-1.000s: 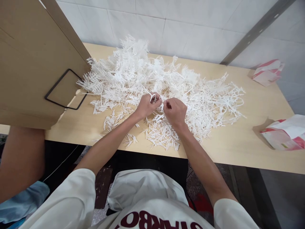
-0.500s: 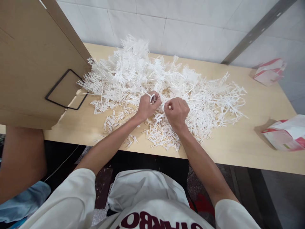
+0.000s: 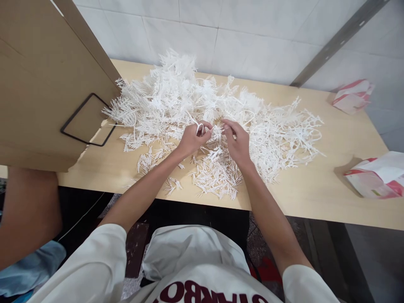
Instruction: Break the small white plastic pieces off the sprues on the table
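A heap of thin, white, branched plastic-looking pieces (image 3: 176, 92) spreads over the table, with short loose bits (image 3: 217, 179) in front of it. Above the middle of the heap, my left hand (image 3: 195, 136) is closed on a white branched strand (image 3: 199, 126), part of which curves up over the fingers. Just to its right is my right hand (image 3: 238, 141), thumb and forefinger a little apart at the strand's spiky end (image 3: 217, 132). Nothing firmly gripped shows in the right hand; whether its fingertips touch the strand I cannot tell.
A large cardboard sheet or box (image 3: 47, 84) stands at the left, with a black rectangular outline (image 3: 90, 120) at its lower edge. Two red-and-white paper bags (image 3: 353, 97) sit on the table (image 3: 315, 185) at the right. Another person's arm (image 3: 31, 214) shows at the lower left.
My right hand has loosened from a closed pinch, its fingers now reaching forward and apart. My left hand keeps its hold on the strand, nearly in place.
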### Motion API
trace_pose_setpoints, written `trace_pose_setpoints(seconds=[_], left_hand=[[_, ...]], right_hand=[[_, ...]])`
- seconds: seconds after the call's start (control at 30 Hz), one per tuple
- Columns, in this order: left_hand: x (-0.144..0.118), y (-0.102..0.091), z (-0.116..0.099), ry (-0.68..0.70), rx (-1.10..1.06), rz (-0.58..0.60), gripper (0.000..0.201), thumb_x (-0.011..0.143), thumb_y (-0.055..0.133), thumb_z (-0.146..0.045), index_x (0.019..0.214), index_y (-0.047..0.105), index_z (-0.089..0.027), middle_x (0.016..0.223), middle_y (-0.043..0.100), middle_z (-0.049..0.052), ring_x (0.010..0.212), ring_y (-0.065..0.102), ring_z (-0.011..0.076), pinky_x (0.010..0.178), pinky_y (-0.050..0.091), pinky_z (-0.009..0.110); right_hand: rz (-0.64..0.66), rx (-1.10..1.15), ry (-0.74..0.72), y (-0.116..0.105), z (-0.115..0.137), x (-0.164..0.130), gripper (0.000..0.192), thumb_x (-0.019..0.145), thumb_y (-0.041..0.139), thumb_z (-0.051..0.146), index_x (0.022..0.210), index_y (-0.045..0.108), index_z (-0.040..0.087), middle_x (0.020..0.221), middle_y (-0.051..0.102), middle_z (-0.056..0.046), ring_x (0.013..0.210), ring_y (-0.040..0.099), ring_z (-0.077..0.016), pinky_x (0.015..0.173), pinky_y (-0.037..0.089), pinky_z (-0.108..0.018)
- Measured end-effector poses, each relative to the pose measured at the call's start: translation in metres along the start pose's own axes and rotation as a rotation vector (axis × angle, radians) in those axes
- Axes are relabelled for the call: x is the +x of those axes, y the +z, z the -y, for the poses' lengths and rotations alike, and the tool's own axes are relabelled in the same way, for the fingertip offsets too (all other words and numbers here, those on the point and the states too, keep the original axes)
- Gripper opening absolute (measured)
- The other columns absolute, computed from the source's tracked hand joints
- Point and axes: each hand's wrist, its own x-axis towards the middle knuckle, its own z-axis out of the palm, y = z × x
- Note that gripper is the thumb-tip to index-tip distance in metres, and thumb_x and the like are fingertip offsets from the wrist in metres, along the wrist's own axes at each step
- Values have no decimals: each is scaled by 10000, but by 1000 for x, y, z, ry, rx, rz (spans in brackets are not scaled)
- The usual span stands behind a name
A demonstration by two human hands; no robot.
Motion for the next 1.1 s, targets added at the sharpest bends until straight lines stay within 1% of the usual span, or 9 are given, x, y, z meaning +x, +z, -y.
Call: trace_pose_setpoints(seconds=[0.17,0.27,0.33,0.43,0.6,0.73,0.87,0.97,1.1], left_hand=[[-1,-1,0,13,86,24,217,826,574,-406,851,663,-209,487,394,-61,464,322,88,510,255,261],[-1,-2,1,98,209,36,261,858,541,-442,888,674,-220,571,537,-30,535,418,108,612,346,273],[-2,-2,3,164,300,37,238,880,513,-406,913,663,-224,707,632,-1,657,507,136,752,390,303],[-5,3,6,212,429,27,201,895,474,-338,895,626,-206,800,662,33,780,546,178,856,385,343],[-7,8,5,243,501,7,195,904,443,-310,831,582,-196,770,640,44,765,535,184,843,393,344],[-7,4,2,237,460,-10,182,898,457,-302,845,594,-195,782,644,44,775,547,180,822,406,324],[-6,2,3,266,424,42,253,936,415,-349,944,620,-201,878,682,54,853,594,184,861,403,329],[-5,3,7,297,434,71,288,950,388,-360,971,625,-198,904,693,64,883,613,194,881,401,345],[-4,6,14,345,526,70,289,940,404,-343,961,637,-174,885,702,84,863,622,206,879,405,365]], right_hand=[[142,47,50,2,5,-1,380,936,432,496,930,712,240,845,715,-23,759,631,-140,715,492,-307],[134,75,82,3,4,-2,372,913,471,515,915,709,230,814,712,-19,708,626,-132,677,498,-299],[112,58,25,4,4,-2,292,876,555,480,917,702,231,881,723,-26,747,639,-136,700,514,-302],[52,-65,-111,7,1,-3,182,857,584,364,889,697,225,879,717,-31,731,626,-135,697,511,-303],[-94,-244,-214,13,-2,-11,159,829,557,272,710,647,218,673,623,-3,597,531,-121,609,453,-291],[-156,-214,-176,14,4,-12,207,848,544,272,656,595,212,640,588,8,581,511,-111,599,436,-281],[-81,-74,-5,7,10,-6,226,892,531,425,885,647,231,763,661,-1,662,578,-118,636,469,-275],[17,-17,19,3,8,-2,299,878,553,477,1080,623,267,893,682,-9,741,609,-122,680,490,-273],[177,-77,-63,1,0,1,254,915,500,440,960,643,235,938,677,-31,800,607,-132,713,474,-278]])
